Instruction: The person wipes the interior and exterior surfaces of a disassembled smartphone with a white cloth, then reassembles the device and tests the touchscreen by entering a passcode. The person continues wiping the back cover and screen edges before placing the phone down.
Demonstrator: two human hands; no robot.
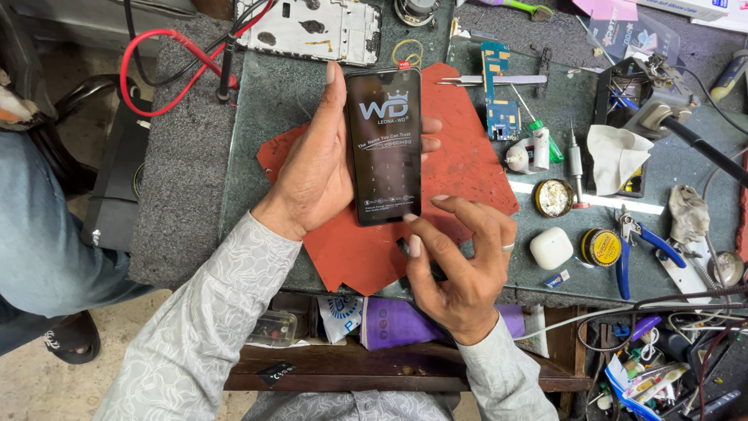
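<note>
My left hand (315,168) holds a black smartphone (384,144) upright over a red rubber mat (467,168), thumb along its left edge and fingers wrapped behind. The dark screen shows a film or sticker with light print. My right hand (460,261), a ring on one finger, is just below the phone with fingers spread, its fingertips touching the phone's lower edge and holding nothing else.
On the bench lie a blue circuit board (499,97), tweezers (491,79), a phone frame (312,31), round solder tins (553,197), a white case (551,248), blue pliers (635,249) and red cables (167,66). Another person's jeans-clad leg (35,234) is at the left.
</note>
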